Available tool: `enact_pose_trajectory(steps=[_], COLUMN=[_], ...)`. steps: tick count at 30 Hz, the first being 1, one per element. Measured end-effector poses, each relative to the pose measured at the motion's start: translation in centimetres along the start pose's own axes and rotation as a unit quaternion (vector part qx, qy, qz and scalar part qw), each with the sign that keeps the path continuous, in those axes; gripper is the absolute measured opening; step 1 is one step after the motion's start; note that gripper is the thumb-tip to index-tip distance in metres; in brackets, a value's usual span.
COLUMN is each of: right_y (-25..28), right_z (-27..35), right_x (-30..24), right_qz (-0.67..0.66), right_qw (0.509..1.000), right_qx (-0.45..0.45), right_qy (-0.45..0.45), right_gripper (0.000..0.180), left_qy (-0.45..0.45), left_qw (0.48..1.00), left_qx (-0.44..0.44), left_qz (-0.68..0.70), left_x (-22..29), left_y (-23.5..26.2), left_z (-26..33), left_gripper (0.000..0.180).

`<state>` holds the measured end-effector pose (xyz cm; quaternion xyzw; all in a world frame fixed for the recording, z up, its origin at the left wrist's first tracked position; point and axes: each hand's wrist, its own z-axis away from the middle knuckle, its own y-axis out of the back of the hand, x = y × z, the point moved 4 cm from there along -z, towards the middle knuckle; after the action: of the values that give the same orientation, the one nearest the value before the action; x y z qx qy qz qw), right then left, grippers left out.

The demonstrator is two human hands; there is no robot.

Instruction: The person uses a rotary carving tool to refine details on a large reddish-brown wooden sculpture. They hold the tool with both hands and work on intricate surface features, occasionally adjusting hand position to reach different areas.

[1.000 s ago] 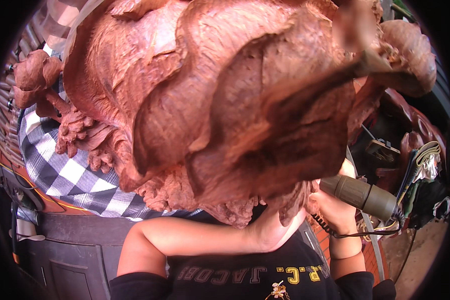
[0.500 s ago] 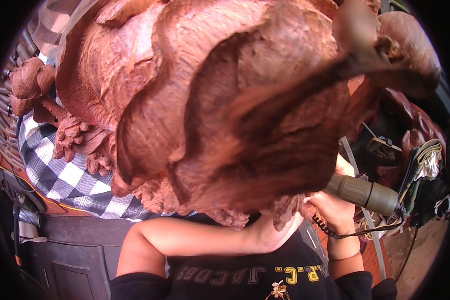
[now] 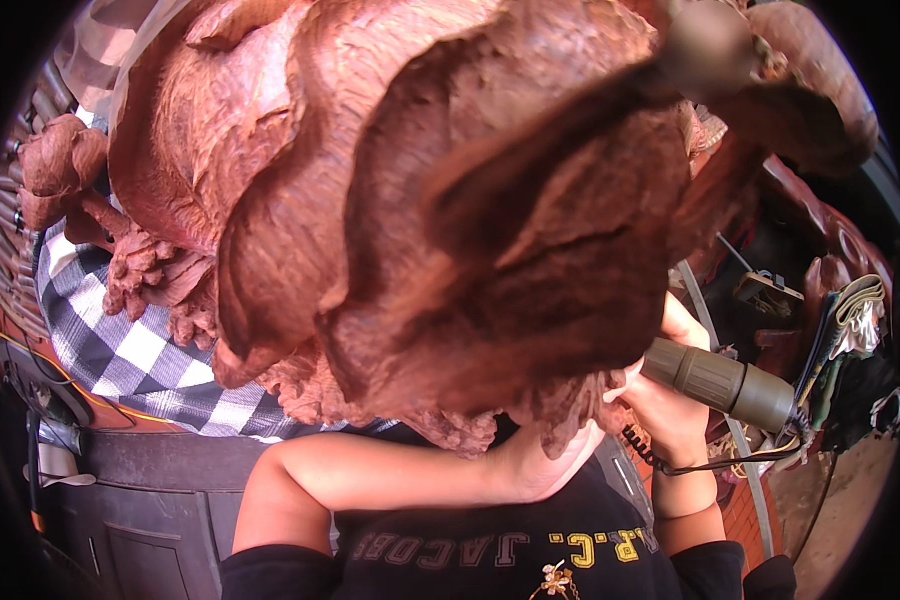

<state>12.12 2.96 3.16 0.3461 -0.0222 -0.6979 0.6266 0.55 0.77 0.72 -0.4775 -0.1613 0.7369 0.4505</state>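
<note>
A large reddish-brown wood carving [image 3: 300, 190] with broad, wavy, leaf-like folds fills most of the view, its nearest parts blurred. My right hand [image 3: 667, 400] is closed round the front of an olive-green, cylindrical power handpiece [image 3: 715, 382], with a cable at its rear end. The handpiece's working tip is hidden behind the carving's lower right edge. Across my front reaches my left forearm, and my left hand [image 3: 555, 465] is bent up beneath that same edge, close to the right hand. Its fingers are out of sight behind the wood, so their grip does not show.
Black-and-white checked cloth [image 3: 130, 345] lies under the carving at left, beside a row of slim tool shanks [image 3: 5, 210]. A dark cabinet [image 3: 150, 530] stands at lower left. Folded cloths [image 3: 855, 310] and a dark cable [image 3: 740, 462] are at right.
The carving has shifted slightly to the left in view, most clearly its near folds. Both hands and the handpiece stay almost where they were.
</note>
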Motion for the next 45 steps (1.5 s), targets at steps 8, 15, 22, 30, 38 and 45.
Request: enact_pose_trajectory(steps=[8,15,22,30,38,45], right_y=[0.5,0.1,0.3,0.9,1.1,0.7], right_z=[0.0,-0.1,-0.1,-0.3,-1.3,-1.1], right_x=[0.0,-0.1,0.4,1.9,1.7,1.0], right_qz=[0.009,0.016,0.018,-0.134,-0.114,-0.079], right_qw=[0.999,0.999,0.998,0.989,0.988,0.991], right_qx=[-0.029,-0.018,0.01,-0.027,-0.068,-0.071], right_qy=[0.035,-0.025,0.067,0.056,0.072,0.077], right_gripper=[0.023,0.024,0.022,0.021,0.021,0.019], left_qy=[-0.028,0.012,0.034,0.027,-0.062,-0.088], left_qw=[0.996,0.996,0.999,0.997,0.99,0.987], left_qx=[-0.037,0.071,0.028,-0.028,-0.099,-0.116], left_qz=[-0.078,0.047,0.003,-0.061,-0.077,-0.069], left_x=[-0.6,-1.2,1.2,1.0,1.2,1.1], left_y=[0.5,1.4,-1.3,-2.0,-2.1,-1.9], left_z=[-0.2,-0.5,-0.8,-0.8,-1.8,-1.8], left_gripper=[0.042,0.032,0.052,0.05,0.055,0.053])
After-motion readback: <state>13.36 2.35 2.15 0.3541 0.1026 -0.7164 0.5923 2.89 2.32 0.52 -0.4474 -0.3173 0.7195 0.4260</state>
